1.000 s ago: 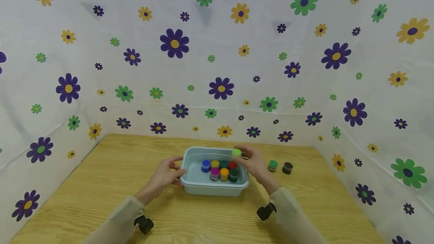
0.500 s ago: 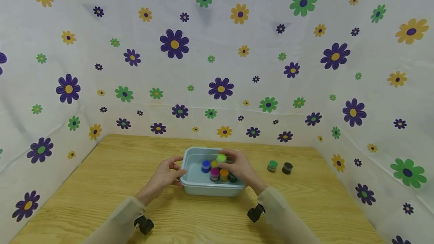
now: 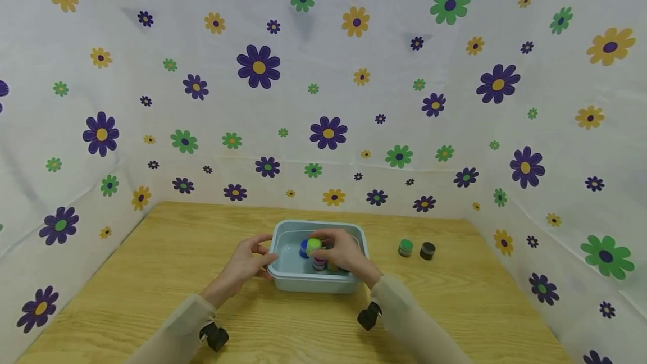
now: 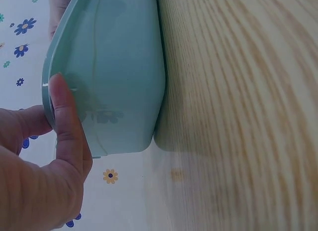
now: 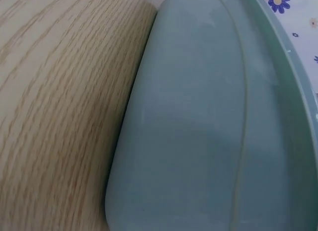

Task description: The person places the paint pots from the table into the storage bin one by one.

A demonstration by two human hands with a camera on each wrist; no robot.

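Observation:
A pale blue plastic tub (image 3: 318, 284) stands on the wooden table, with small paint jars inside it. My left hand (image 3: 245, 263) grips the tub's left rim, thumb over the edge; the left wrist view shows the same hand (image 4: 64, 146) pinching the rim. Over the inside of the tub, my right hand (image 3: 342, 251) pinches a lime-green-lidded paint jar (image 3: 314, 245). Close by it are a blue jar (image 3: 304, 249) and a magenta jar (image 3: 319, 264). The right hand hides most of the other jars. In the right wrist view only the tub's outer wall (image 5: 184, 112) and table show.
To the right of the tub, a green-lidded jar (image 3: 405, 248) and a black jar (image 3: 427, 250) stand on the wooden table (image 3: 202, 229). A white flower-printed cloth (image 3: 303, 100) surrounds the table at the back and sides.
My right hand has carried the lime-green-lidded jar leftward and lower, from the tub's right back rim to beside the blue jar. The left hand has stayed on the rim.

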